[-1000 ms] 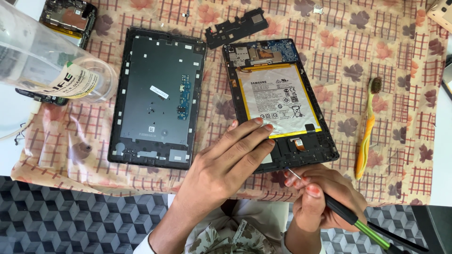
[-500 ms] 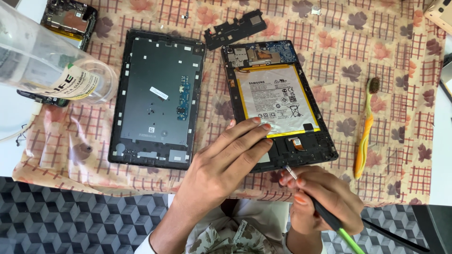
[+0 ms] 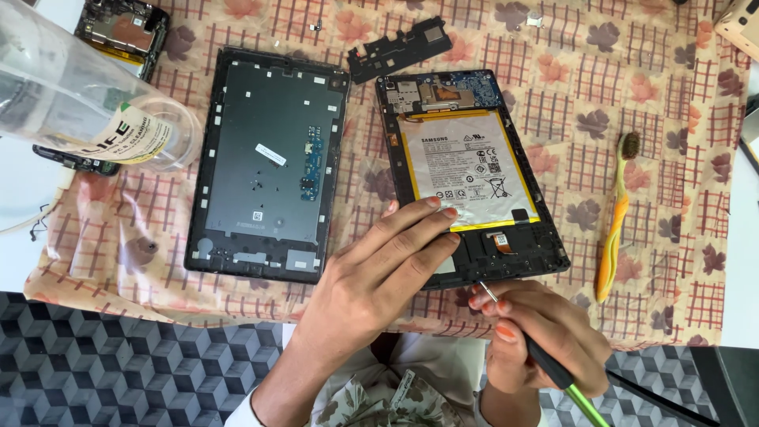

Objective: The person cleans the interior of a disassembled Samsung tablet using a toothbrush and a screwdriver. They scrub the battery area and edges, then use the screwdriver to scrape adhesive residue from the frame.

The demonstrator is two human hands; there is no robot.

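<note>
An opened tablet body point(image 3: 506, 253) lies on the patterned cloth, its white battery point(image 3: 466, 170) and blue circuit board exposed. My left hand point(image 3: 379, 277) rests flat on the tablet's lower left corner, fingertips on the battery's bottom edge. My right hand point(image 3: 545, 332) grips a screwdriver point(image 3: 553, 368) with a black and green handle; its metal tip touches the tablet's bottom edge. To the left lies the tablet's dark grey back cover point(image 3: 269, 166), inner side up.
A clear plastic bottle point(image 3: 79, 111) lies at the left over a dismantled phone point(image 3: 122, 28). A black bracket piece point(image 3: 399, 47) sits above the tablet. An orange and green toothbrush point(image 3: 615, 213) lies at the right. The checked flower cloth point(image 3: 656, 103) covers the white table.
My right hand has turned the screwdriver slightly, its handle now pointing more downward to the right. The left hand has stayed on the tablet.
</note>
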